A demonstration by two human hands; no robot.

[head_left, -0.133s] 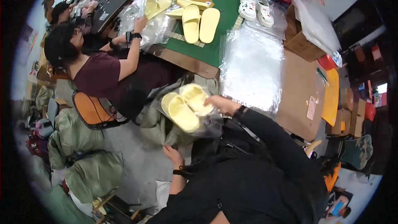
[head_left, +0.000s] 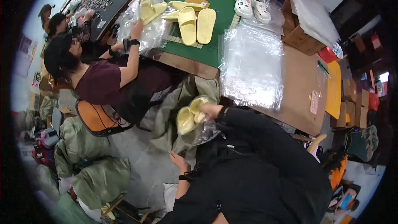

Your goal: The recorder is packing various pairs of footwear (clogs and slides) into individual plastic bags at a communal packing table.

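Head view: yellow slippers going into a clear bag

Right hand [head_left: 209, 110] is clamped on a pair of pale yellow slippers [head_left: 188, 116], held soles together w/ toes pointing down-left, prob. so both slide as 1 unit into the clear plastic bag [head_left: 205, 132] hanging just below them. Right arm in a black sleeve reaches out from the body, elbow bent, wrist turned inward. Left hand [head_left: 179, 161] sits lower, well apart from the right, fingers curled; can't tell if it grips anything. Slippers hang above the olive sacks [head_left: 170, 116] on the floor, just off the counter [head_left: 298, 99] edge, near a stack of clear bags [head_left: 251, 64].
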